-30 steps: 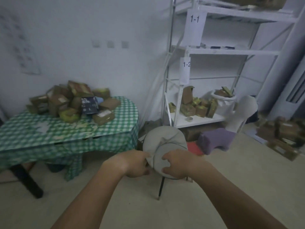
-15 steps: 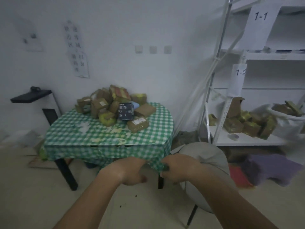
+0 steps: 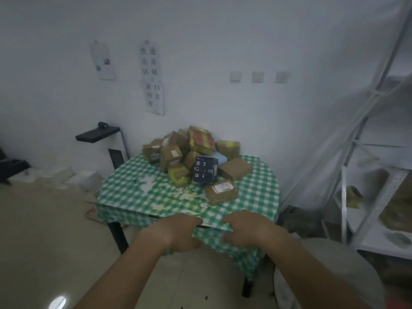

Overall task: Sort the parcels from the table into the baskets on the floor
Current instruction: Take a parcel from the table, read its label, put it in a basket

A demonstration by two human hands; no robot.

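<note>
Head view: both my left hand and right hand hang loosely curled, holding nothing, at the table edge. Parcels are piled at its far side. No picking yet; next I reach over for one.

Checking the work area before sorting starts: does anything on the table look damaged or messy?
Yes. The green checked tablecloth is worn, with pale patches where the pattern has peeled off near the middle and front. The parcels sit in a loose, tilted heap at the back.
</note>
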